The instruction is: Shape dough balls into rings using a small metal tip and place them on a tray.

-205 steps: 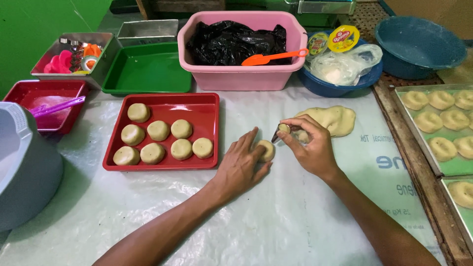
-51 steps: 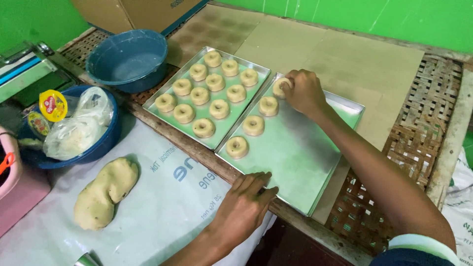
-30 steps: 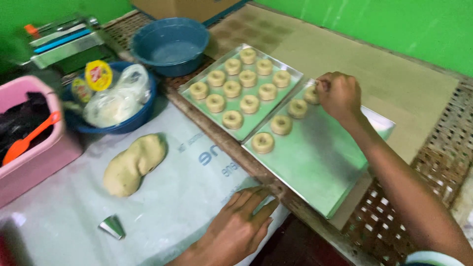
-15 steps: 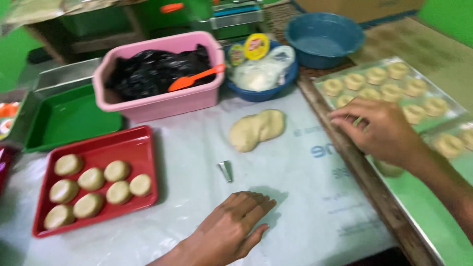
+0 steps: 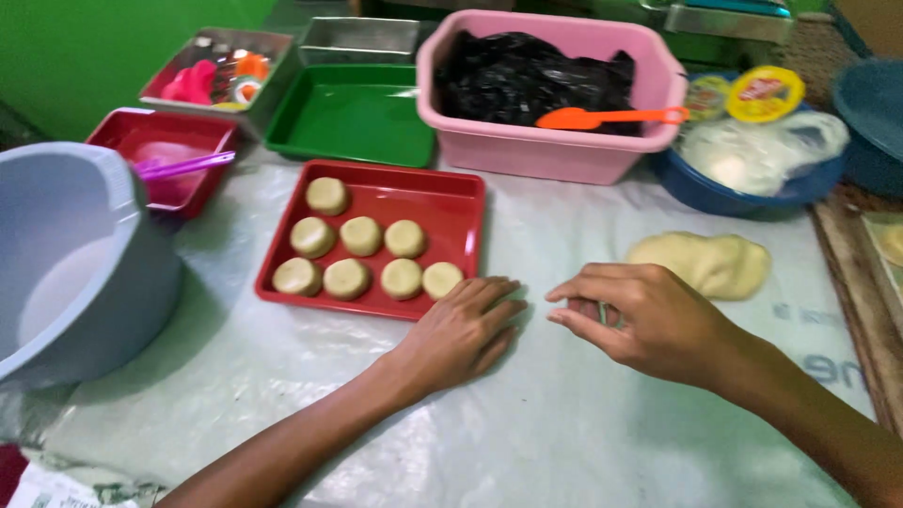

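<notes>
1. Left hand: lies flat and open, palm down, on the clear plastic sheet, fingertips just beside the near right corner of the red tray. It grips nothing.
2. Right hand: hovers low over the sheet, right of the left hand, with fingers curled toward the thumb. Something small may sit beneath the fingers, but it is hidden, so whether the hand grips anything cannot be told.
3. Dough discs: eight pale rounds lie on the red tray, one alone at the far side, three in the middle row, four in the near row.
4. Dough lump: lies on the sheet beyond the right hand, near it but apart.
5. Pink tub: at the far side, holding crumpled black plastic; an orange spatula lies across its rim.
6. Blue bowl: right of the tub, holding a white bag; its contents are unclear.
7. Grey basin: at the left edge, partly cut off.
8. Green tray: lies beyond the red tray.
</notes>
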